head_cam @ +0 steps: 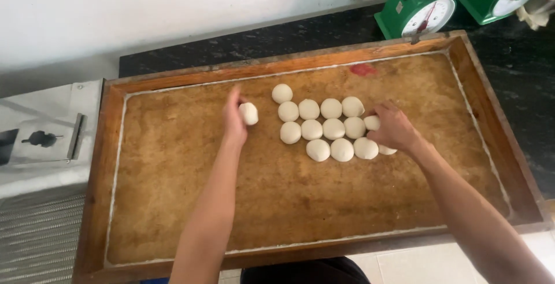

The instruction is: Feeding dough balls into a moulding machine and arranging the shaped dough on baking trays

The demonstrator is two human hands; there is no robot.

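At the far left sits a grey metal machine (40, 145) with ribbed sheet below it, just beside the big wooden tray (98, 203). The tray's floor is brown and floured, with a white line of flour along its walls and a small red smear (363, 69) near the far edge.

The left hand (234, 119) reaches in from 6 o'clock, its forearm crossing the tray's near half. Its fingers curl around 1 dough ball (249, 113), which sits at the hand's 3 o'clock, touching the fingertips and resting on or just above the tray; I cannot tell which. This ball lies apart from the others, at about 9 o'clock from them.

The cluster of dough balls (322, 128) lies in the tray's middle: 1 alone at the top left, then rows of 4, 4 and 3, most touching their neighbours. Nothing stands between the single ball and this cluster.

The right hand (394, 128) comes in from 4 o'clock and is cupped, palm down, over the cluster's right end. 1 ball (372, 122) shows at its fingertips, another (387, 150) peeks out under the palm; whether it grips either I cannot tell.

At 1 o'clock beyond the tray, 2 green scales (416, 12) stand on the dark counter (520, 70).
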